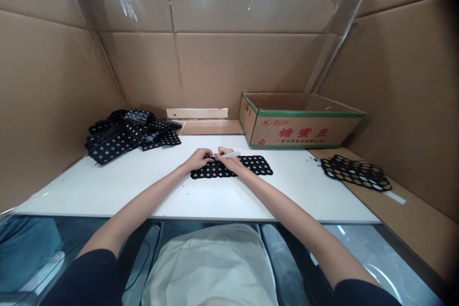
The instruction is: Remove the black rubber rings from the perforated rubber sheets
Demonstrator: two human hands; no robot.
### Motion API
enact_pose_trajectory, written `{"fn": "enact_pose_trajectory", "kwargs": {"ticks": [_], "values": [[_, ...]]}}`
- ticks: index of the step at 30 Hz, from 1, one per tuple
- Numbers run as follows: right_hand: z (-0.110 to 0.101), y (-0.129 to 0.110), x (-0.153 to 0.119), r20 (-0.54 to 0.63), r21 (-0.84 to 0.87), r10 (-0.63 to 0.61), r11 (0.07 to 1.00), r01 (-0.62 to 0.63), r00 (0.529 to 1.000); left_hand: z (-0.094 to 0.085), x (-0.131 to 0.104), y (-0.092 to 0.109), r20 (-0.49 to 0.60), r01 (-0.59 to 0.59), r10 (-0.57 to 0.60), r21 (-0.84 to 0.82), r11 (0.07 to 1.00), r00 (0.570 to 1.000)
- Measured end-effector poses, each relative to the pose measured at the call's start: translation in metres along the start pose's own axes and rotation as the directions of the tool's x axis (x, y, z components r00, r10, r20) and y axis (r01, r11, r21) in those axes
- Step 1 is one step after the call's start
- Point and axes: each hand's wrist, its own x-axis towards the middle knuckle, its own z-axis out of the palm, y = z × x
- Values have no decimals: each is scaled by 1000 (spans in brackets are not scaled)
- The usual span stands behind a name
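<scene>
A black sheet with rows of round pale dots point(255, 165) lies flat on the white table in front of me. Over its far edge, near the left part, my left hand point(201, 158) is closed, fingertips pinched at the edge. My right hand point(229, 160) rests across the sheet's middle, its fingers wrapped round a slim whitish stick-like tool point(230, 154). The tool's tip points left toward my left fingertips, and the fingers partly hide it, so its exact kind does not show. Both hands are almost touching.
A heap of similar black dotted sheets point(122, 135) sits at the back left. An open cardboard box point(299, 129) with green edging stands at the back right. Black pieces with large holes point(355, 172) lie at the right, near small black scraps point(312, 158). Tall cardboard walls point(247, 67) enclose the table point(172, 201).
</scene>
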Motion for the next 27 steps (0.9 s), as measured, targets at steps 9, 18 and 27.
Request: {"fn": "enact_pose_trajectory", "kwargs": {"ticks": [9,18,27], "values": [[4,13,7,-8,169,106,980,-104,994,1,1,-4,32,36,-33,-109,993,999],[5,19,11,-21,230,126,966,-117,992,2,2,-7,29,35,-31,-146,989,999],[6,19,9,-1,307,168,938,-159,986,0,2,-3,54,60,-52,-155,986,997]]}}
